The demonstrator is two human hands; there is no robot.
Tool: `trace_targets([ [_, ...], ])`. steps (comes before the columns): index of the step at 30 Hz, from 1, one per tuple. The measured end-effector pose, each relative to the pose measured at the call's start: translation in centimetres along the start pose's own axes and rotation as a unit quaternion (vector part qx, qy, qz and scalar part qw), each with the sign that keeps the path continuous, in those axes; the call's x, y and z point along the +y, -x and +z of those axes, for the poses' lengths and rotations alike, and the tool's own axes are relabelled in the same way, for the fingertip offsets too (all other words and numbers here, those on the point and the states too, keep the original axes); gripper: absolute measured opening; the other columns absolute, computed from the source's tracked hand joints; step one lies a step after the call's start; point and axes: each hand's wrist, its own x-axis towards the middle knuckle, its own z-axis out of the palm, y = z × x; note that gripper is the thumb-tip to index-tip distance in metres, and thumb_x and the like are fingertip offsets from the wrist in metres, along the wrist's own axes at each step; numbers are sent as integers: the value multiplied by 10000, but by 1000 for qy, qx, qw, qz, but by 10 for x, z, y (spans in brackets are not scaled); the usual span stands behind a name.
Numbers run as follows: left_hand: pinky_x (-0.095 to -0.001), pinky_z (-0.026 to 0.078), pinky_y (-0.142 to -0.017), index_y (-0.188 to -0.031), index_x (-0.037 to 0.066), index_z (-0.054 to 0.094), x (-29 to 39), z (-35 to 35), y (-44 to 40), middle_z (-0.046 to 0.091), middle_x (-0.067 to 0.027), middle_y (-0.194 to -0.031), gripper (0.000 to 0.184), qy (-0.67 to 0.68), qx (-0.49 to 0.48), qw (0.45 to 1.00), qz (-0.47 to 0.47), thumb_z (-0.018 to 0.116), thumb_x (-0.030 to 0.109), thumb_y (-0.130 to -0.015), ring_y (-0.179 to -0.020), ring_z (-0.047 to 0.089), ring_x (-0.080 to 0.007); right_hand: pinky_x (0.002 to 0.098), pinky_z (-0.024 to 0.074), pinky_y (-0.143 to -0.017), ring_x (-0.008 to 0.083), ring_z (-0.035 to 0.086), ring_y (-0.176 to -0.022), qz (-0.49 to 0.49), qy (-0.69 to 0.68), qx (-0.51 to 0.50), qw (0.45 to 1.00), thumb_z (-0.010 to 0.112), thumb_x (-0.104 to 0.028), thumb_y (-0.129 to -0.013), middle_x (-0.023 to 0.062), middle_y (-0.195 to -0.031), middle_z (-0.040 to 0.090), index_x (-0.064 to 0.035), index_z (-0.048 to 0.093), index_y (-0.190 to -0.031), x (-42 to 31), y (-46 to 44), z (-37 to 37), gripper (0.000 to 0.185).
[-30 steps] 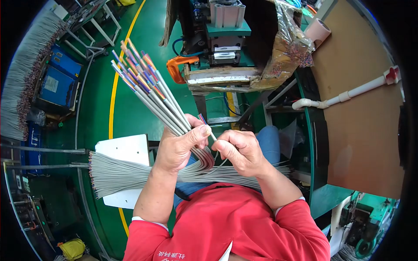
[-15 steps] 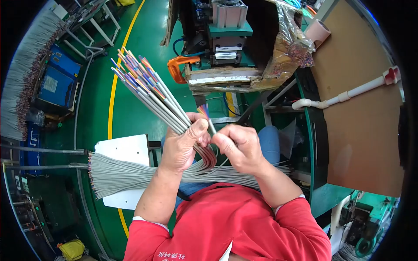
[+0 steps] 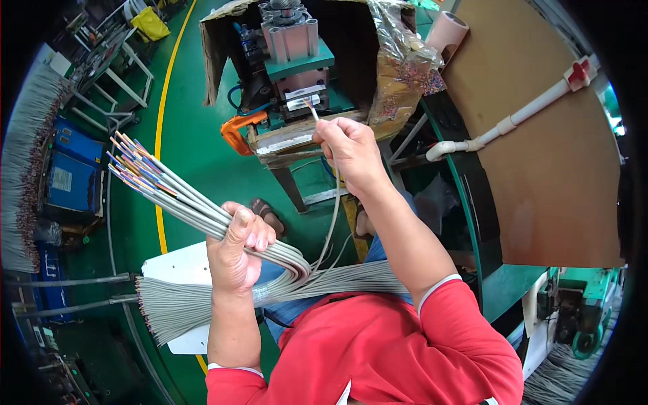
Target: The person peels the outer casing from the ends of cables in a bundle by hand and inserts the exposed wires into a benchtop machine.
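My left hand (image 3: 237, 246) is closed round a bent bundle of grey cables (image 3: 196, 204), whose stripped ends fan out up and to the left, showing coloured inner wires. A single grey cable (image 3: 335, 192) rises from below to my right hand (image 3: 347, 150), which pinches it near its top. That cable's stripped end points into a press machine (image 3: 293, 67), close to its white-labelled lower part; whether it touches is too small to tell. A larger bundle of grey cables (image 3: 179, 304) lies across my lap and a white board (image 3: 179, 265).
An orange handle (image 3: 237, 131) sticks out at the press's left front corner. Torn cardboard and plastic wrap (image 3: 398, 81) surround the press. At the right stand a brown board (image 3: 547, 169) and a white pipe (image 3: 526, 115). More grey cables (image 3: 30, 155) hang at the far left.
My right hand has moved up and forward with one cable, away from my left hand, to the press. My left hand has shifted left and down with the bundle. The view has shifted too.
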Motion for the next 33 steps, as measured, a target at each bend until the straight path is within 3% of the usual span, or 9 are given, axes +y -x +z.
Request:
trace_targets([
  [18, -310, 427, -633, -932, 113, 553, -4, -11, -3, 455, 26, -652, 208, 11, -25, 1000, 0, 689, 270, -924, -594, 472, -120, 237, 362, -552, 60, 453, -588, -36, 42, 29, 998, 617, -263, -957, 2, -625, 552, -10, 660, -802, 4, -3, 4, 300],
  [21, -315, 434, -645, -952, 104, 553, -9, -15, 0, 475, 14, -682, 191, 33, -31, 999, -7, 679, 246, -929, -607, 479, -129, 230, 367, -543, 50, 447, -605, -89, 150, 6, 985, 636, -210, -948, -3, -648, 553, -7, 666, -825, -6, 40, 7, 239],
  [26, -358, 499, -737, -1048, 65, 568, -18, -3, -3, 522, -19, -758, 192, -3, -74, 997, 5, 655, 180, -922, -678, 559, -174, 219, 379, -539, 48, 470, -619, -224, 138, 10, 965, 681, -150, -916, -2, -683, 569, 1, 676, -851, 5, 63, 1, 165],
  [30, -355, 531, -759, -1078, 20, 590, -24, 7, 0, 594, -44, -817, 209, -71, -83, 994, 12, 660, 116, -905, -743, 627, -189, 208, 390, -549, 50, 493, -629, -308, 180, 102, 929, 709, -98, -890, -5, -708, 577, 7, 688, -881, -18, 72, 6, 108],
  [33, -323, 537, -713, -1060, -15, 608, -28, 11, 0, 641, -55, -815, 200, -143, -90, 985, 14, 674, 91, -904, -775, 664, -178, 210, 416, -551, 57, 534, -635, -268, 161, -20, 950, 703, -94, -896, 9, -723, 618, 12, 692, -895, -32, 72, 9, 106],
])
